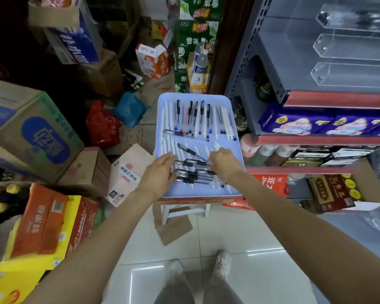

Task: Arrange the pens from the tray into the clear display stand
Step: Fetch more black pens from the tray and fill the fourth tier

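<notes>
Lying across a pale blue tray [234, 119] set on a white stool [185, 210]: assorted pens, white-barrelled and clear with black caps. Left hand [160, 172], fingers straight, touches the near cluster of black-capped pens [191, 175] from the left. Right hand [223, 161], fingers curled down over the same cluster; whether it grips one cannot be told. Clear display stand [351, 47]: tiered troughs on the grey shelf [270, 47], upper right.
</notes>
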